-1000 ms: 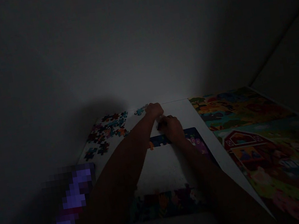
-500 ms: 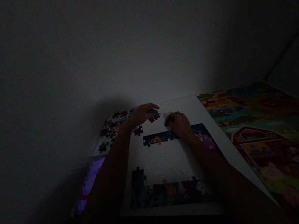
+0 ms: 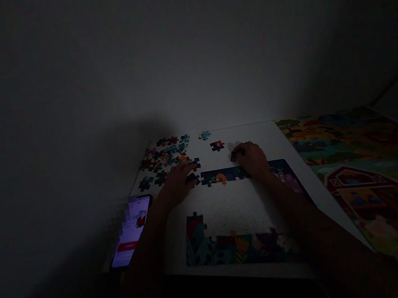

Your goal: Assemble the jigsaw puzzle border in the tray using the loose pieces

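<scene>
My right hand (image 3: pixel 254 159), with fingers pinched, holds a small dark puzzle piece (image 3: pixel 233 156) with a bit of red, just above the top strip of joined pieces (image 3: pixel 220 176). My left hand (image 3: pixel 176 185) lies low at the edge of the loose pieces, its fingers apart. Its fingertips reach a dark blue piece (image 3: pixel 196 162), and another dark piece (image 3: pixel 192 177) shows between finger and thumb. A red and dark puzzle piece (image 3: pixel 217 145) lies alone between the hands, farther back. The joined bottom section (image 3: pixel 233 249) is nearer to me.
Several loose puzzle pieces (image 3: pixel 165 159) are spread at the back left of the white table (image 3: pixel 227 210). A light blue piece (image 3: pixel 205 135) lies by the wall. A lit phone (image 3: pixel 131 232) rests at the left edge. Finished picture puzzles (image 3: pixel 356 189) cover the right side.
My left hand has let go of the red and dark piece and moved left and nearer to the dark blue pieces. My right hand still pinches its piece. The view has shifted slightly left.
</scene>
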The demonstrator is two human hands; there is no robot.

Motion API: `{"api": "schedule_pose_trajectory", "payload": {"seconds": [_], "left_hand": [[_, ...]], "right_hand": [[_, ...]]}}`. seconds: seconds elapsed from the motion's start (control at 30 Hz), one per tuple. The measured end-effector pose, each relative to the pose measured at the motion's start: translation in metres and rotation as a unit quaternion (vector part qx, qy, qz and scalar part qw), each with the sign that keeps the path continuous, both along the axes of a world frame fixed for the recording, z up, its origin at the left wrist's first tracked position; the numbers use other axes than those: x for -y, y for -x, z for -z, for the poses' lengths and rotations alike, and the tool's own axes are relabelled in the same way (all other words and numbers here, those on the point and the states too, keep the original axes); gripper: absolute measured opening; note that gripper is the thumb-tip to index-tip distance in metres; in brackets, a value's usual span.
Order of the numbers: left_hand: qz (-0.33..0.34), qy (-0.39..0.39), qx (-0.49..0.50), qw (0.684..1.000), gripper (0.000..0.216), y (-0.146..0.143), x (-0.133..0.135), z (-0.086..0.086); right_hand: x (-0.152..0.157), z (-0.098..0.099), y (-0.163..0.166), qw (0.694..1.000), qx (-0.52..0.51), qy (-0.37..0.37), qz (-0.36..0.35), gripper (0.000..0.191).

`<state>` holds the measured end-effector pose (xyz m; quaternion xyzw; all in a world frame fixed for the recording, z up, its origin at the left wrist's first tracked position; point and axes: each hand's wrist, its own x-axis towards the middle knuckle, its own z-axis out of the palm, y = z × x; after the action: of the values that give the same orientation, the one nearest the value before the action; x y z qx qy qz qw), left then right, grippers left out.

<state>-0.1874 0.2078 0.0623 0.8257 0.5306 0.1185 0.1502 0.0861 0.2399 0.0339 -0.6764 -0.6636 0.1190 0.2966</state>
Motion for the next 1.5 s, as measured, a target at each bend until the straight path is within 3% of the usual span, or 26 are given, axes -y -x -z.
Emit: {"api": "schedule_pose_trajectory", "payload": {"seconds": [0.33, 0.6, 1.13, 1.5], "left_hand": [[-0.074, 0.021, -0.026, 0.997, 0.039, 0.004, 0.011, 0.009], [-0.058, 0.03, 0.044, 0.997, 0.045, 0.001, 0.014, 0.008], [-0.067, 0.005, -0.054, 0.996, 0.044, -0.016, 0.017, 0.007], [-0.071, -0.006, -0.035, 0.997, 0.042, -0.018, 0.025, 0.014]], "right_hand": [[-0.001, 0.005, -0.002, 1.0, -0.014, -0.015, -0.005, 0.029], [-0.005, 0.011, -0.005, 0.999, -0.012, -0.028, -0.016, 0.029], [-0.005, 0.011, -0.005, 1.0, -0.017, -0.019, 0.002, 0.026], [-0.005, 0.013, -0.005, 0.999, -0.012, -0.043, -0.007, 0.027]]}}
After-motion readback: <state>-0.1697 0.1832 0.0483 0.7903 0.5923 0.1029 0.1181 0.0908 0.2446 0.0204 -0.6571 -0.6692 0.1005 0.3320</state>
